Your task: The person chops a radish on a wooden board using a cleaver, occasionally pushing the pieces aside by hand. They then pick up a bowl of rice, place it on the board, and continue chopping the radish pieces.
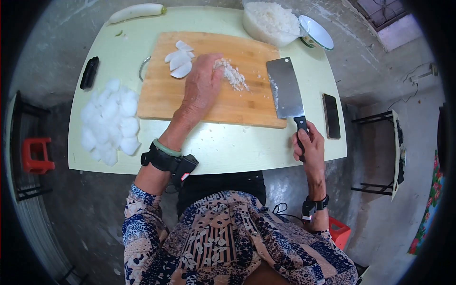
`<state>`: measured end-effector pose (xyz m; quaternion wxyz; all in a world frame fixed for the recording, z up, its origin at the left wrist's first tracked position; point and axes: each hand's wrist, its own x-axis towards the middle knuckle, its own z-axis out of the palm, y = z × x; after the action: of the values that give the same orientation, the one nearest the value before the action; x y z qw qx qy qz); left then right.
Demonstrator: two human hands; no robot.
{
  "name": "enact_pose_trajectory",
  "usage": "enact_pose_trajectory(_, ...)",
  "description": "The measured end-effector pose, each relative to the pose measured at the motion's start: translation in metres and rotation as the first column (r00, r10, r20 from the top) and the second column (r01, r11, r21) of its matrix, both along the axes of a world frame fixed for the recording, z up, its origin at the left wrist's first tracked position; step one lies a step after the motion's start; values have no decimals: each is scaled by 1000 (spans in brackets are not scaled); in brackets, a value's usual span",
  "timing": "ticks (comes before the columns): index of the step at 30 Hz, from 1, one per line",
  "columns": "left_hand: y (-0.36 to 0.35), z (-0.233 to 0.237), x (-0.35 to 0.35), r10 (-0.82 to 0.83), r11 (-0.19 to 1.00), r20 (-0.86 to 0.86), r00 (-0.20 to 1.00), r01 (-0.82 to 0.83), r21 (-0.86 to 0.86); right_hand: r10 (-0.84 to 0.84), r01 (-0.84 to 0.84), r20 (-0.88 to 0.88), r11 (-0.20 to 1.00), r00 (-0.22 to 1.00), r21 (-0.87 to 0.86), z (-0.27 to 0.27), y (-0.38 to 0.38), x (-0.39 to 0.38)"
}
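Observation:
My right hand [309, 145] grips the black handle of a cleaver [286, 90]. The wide blade lies over the right edge of a wooden cutting board [237, 111], with white bits stuck to it. On the board, my left hand [204, 83] is curled at the end of a pile of finely chopped white radish [234, 78]. Some bits show between its thumb and forefinger; the other fingertips are hidden. Just left of this hand lie several white radish slices [179, 61].
Many thin round radish slices [110, 121] are spread at the table's left. A whole white radish [137, 13] lies at the back. A clear bowl of chopped white pieces [270, 23] and an enamel bowl [317, 32] stand back right. A phone [331, 116] and a black object [89, 72] flank the board.

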<state>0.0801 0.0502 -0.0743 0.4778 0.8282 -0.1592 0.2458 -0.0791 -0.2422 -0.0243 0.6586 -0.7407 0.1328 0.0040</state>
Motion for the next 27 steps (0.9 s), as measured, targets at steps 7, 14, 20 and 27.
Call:
enact_pose_trajectory(7, -8, -2, -3, -39, 997, 67, 997, 34, 70, 94, -92, -47, 995, 995, 39, -2, 40, 4)
enact_pose_trajectory(14, -5, -2, -1, -32, 999, 51, 998, 30, 34, 158, -159, -32, 987, 987, -36, 16, 79, 16)
enact_pose_trajectory(20, -2, 7, -5, 37, 999, 50, 998, -35, -35, 283, -215, 81, 860, 956, -463, 40, 92, 26)
enact_pose_trajectory(27, -1, 3, 1, 125, 990, 58, 990, -122, -65, 423, -217, 93, 627, 901, -749, 51, 90, 48)
